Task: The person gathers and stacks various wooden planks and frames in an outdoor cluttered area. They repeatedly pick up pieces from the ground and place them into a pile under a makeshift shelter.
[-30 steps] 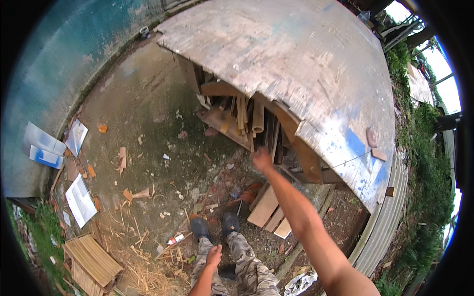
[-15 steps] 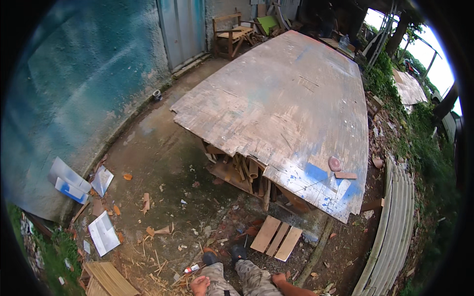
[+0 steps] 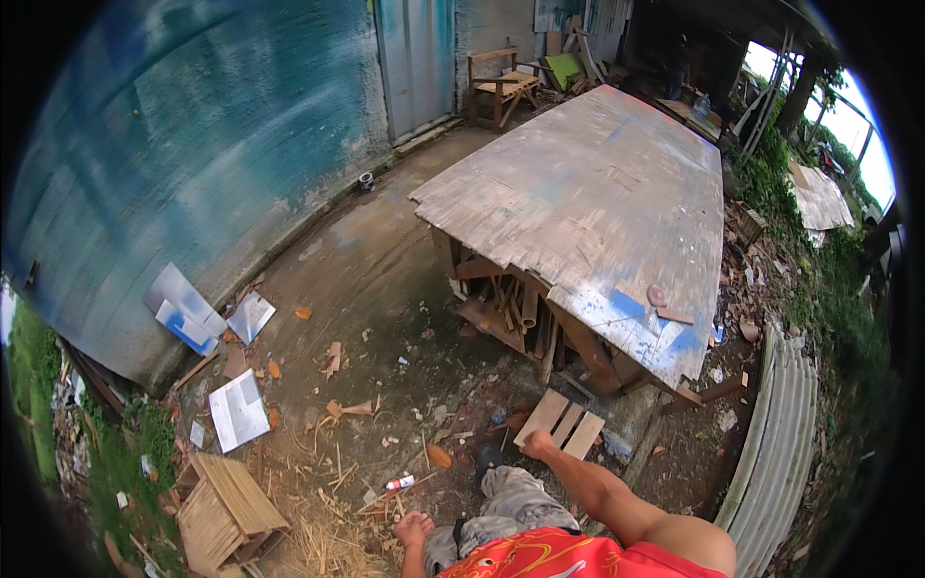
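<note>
My right hand (image 3: 540, 445) is stretched forward, its fingers curled in. It overlaps the near end of a small wooden slat panel (image 3: 582, 435) on the ground. I cannot tell whether hand and panel touch, and anything inside the fingers is hidden. Low beside my trouser leg, my left hand (image 3: 414, 528) is turned partly upward with loosely bent fingers and no object visible in it. A small white-and-red tube or bottle (image 3: 400, 483) lies on the ground beyond that hand.
A large worn plywood table (image 3: 578, 202) stands ahead, with a round reddish object (image 3: 657, 296) on top and offcuts beneath. Left are painted sheets (image 3: 239, 411), a slatted wooden box (image 3: 229, 511) and wood shavings (image 3: 328, 535). Corrugated sheets (image 3: 777, 453) lie right; a bench (image 3: 503, 89) stands far back.
My right arm has swung forward from my hip to overlap the slat panel. The view has shifted, bringing in my red shirt and more of the slatted box. My left hand stays low.
</note>
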`<action>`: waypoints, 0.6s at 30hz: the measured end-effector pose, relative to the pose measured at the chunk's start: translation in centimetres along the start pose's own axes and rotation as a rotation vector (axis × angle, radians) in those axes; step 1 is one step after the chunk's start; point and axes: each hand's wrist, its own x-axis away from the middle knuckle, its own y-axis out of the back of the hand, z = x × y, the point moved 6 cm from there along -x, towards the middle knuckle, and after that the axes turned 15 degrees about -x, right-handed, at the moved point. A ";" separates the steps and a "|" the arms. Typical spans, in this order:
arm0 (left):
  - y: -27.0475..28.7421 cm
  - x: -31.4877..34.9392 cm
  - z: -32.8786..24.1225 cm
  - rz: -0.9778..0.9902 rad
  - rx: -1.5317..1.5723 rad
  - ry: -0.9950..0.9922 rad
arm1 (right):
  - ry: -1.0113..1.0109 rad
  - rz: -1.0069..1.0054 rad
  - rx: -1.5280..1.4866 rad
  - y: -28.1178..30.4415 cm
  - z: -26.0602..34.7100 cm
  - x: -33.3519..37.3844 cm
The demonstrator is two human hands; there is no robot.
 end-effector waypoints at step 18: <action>31.1 8.0 23.9 -0.249 0.340 0.325 | 0.098 0.153 -0.727 -19.7 38.2 15.8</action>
